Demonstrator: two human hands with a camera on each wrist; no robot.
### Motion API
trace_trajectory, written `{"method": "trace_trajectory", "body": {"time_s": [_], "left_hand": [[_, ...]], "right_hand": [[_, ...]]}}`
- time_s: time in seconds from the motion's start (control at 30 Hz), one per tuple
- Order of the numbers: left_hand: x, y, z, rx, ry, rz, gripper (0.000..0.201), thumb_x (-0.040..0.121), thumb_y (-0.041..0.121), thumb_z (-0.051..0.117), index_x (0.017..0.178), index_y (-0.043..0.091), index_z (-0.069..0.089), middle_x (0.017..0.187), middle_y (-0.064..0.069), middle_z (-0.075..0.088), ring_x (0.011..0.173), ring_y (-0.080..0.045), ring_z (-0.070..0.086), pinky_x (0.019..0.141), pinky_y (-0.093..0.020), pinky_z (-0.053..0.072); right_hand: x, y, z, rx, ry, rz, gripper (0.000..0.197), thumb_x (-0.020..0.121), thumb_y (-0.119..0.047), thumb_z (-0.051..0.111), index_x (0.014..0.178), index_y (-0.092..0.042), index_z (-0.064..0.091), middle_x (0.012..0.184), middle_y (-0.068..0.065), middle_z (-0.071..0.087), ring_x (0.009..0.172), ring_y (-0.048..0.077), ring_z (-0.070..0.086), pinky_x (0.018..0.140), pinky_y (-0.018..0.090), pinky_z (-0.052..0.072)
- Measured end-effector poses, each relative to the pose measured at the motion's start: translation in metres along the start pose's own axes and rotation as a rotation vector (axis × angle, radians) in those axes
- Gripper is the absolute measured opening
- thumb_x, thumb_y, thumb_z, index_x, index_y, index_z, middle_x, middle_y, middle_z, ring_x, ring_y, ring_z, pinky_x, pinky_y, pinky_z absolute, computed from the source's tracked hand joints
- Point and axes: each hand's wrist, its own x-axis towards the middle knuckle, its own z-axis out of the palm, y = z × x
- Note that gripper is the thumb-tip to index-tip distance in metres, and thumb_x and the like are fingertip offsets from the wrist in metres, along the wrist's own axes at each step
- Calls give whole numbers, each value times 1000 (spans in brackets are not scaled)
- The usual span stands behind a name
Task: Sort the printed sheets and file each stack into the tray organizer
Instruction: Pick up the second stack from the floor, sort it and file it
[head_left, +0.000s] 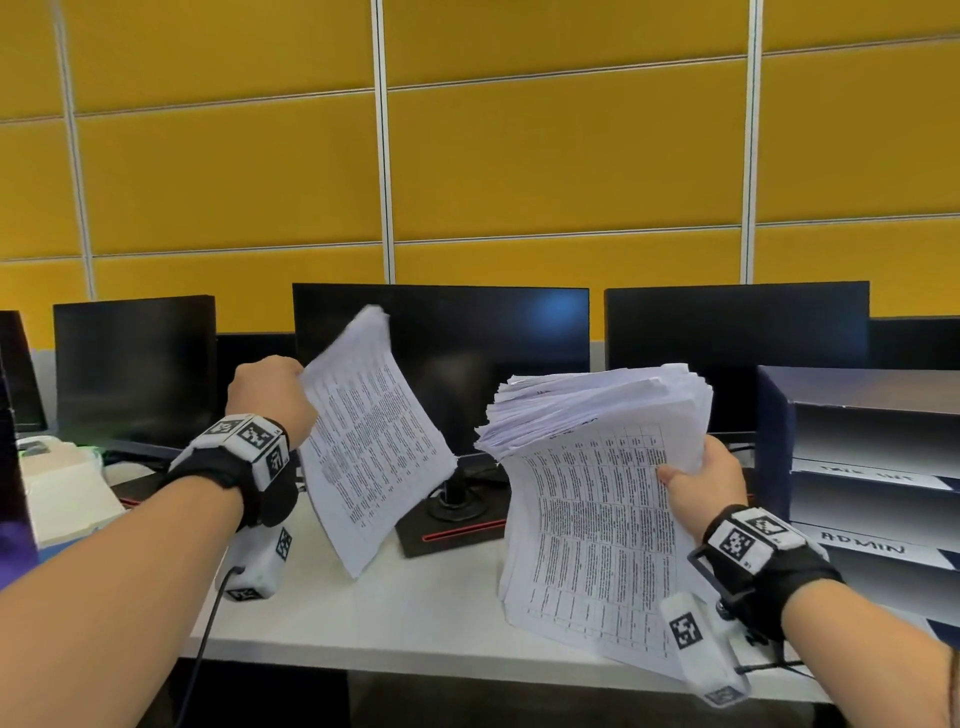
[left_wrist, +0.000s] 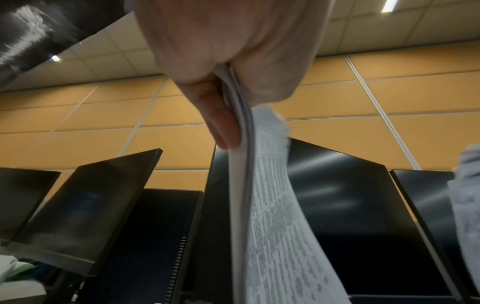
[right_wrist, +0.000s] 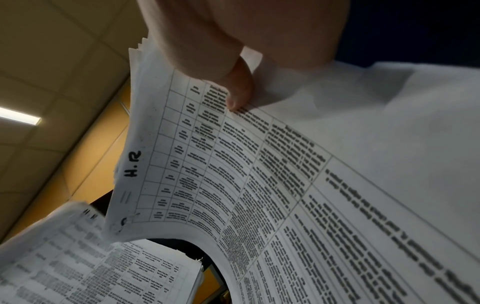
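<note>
My left hand (head_left: 270, 395) grips a thin bundle of printed sheets (head_left: 369, 441) by its upper left corner; the bundle hangs tilted above the white desk. In the left wrist view the fingers (left_wrist: 223, 127) pinch that bundle (left_wrist: 270, 226) edge-on. My right hand (head_left: 706, 478) holds a thick stack of printed sheets (head_left: 597, 493) at its right edge, bent over so the top pages droop toward the desk. In the right wrist view the thumb (right_wrist: 239, 90) presses on the thick stack's top sheet (right_wrist: 259, 185), marked "H.R". The dark tray organizer (head_left: 779, 441) stands at the right, one shelf labelled "ADMIN".
Three black monitors (head_left: 441, 353) line the back of the white desk (head_left: 415, 613) before a yellow panel wall. A monitor base (head_left: 452, 525) sits between the two bundles. A white device (head_left: 67, 488) lies at the left. A cable runs from my left wrist.
</note>
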Motion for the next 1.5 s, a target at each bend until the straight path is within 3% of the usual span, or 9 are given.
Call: {"method": "trace_trajectory", "body": {"time_s": [0.17,0.3,0.5,0.63,0.8,0.93,1.1,1.3,1.5], "left_hand": [[-5,15,11,-160,-37,145,24,81,-3,45,71,9,63,71,-14,59,68,-35,59,53,-34,45],[-15,48,19,-335,-79,258,24,87,2,55,86,18,73,81,-6,68,79,-23,63,73,-34,53],[-17,97,37,-437,-457,455,23,86,6,65,87,28,71,92,-1,72,92,-18,66,89,-43,54],[-21,111,43,-571,-485,478,12,88,10,67,90,21,73,90,4,72,88,-10,66,89,-37,54],[-33,99,70,-949,-472,107,36,101,40,43,99,15,69,99,-13,72,90,-21,67,84,-42,56],[-41,77,99,-888,-635,-28,24,100,16,41,108,23,62,101,-6,72,96,-24,67,95,-45,50],[-53,57,131,-667,-920,206,89,69,17,75,144,27,29,131,4,55,120,-13,55,98,-36,51],[-74,83,141,-943,-450,215,13,88,35,67,100,38,62,101,8,70,96,-8,66,90,-34,53],[-81,100,138,-1050,-166,-44,10,87,39,67,86,30,62,87,9,69,85,-10,67,80,-32,53]], "right_hand": [[-8,-14,-2,65,-118,-42,34,89,0,58,121,-9,52,112,11,61,107,31,58,83,43,49],[-8,-19,3,74,-154,-87,34,87,-2,61,120,-8,54,111,13,63,104,30,60,80,39,49],[-2,-17,12,76,-215,-122,32,87,-2,61,118,-8,53,106,11,62,91,21,59,62,23,44],[5,-3,10,82,-170,-95,34,86,1,62,119,-5,56,109,12,65,101,27,62,90,42,50],[14,9,10,100,-148,-72,32,85,4,62,116,-1,57,112,16,65,104,30,62,97,45,47],[22,15,13,95,-149,-66,33,84,2,64,116,-3,59,111,16,66,103,30,63,95,47,48],[26,18,16,93,-141,-54,33,84,0,65,116,-6,59,110,14,67,102,30,63,95,51,49],[11,8,21,103,-73,-103,34,87,-1,62,120,-7,55,110,7,62,99,21,58,86,33,46],[-2,-10,32,204,-44,-242,26,88,-4,60,108,-18,52,97,-6,60,87,10,59,71,27,52]]}}
